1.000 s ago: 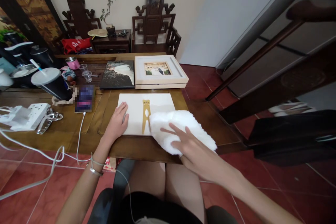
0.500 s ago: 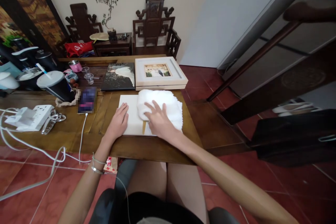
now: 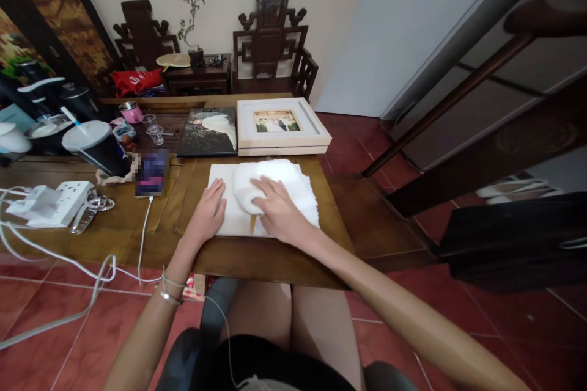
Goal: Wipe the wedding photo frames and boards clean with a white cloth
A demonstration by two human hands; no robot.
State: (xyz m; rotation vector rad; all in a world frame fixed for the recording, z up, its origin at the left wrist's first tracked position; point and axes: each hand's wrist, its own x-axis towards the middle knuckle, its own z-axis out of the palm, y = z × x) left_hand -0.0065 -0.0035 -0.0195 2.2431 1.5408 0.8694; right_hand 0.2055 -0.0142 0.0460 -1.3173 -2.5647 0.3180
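Head view. White board (image 3: 232, 223) flat on table (image 3: 266, 253), near edge, in front of the framed picture (image 3: 318, 134). Left hand (image 3: 208, 214) open, laid on the board's left edge. Right hand (image 3: 280, 211) over white cloth (image 3: 296, 186), fingers slightly bent; cannot tell whether they grip it. Cloth covers the board's right part. Step, as judged: wiping. A further stroke would call for light, even pressure, board steadied from the left.

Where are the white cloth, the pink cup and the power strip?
White cloth (image 3: 297, 185), head view: its right half.
Pink cup (image 3: 132, 115), head view: its outer side.
Power strip (image 3: 73, 200), head view: its socket face.
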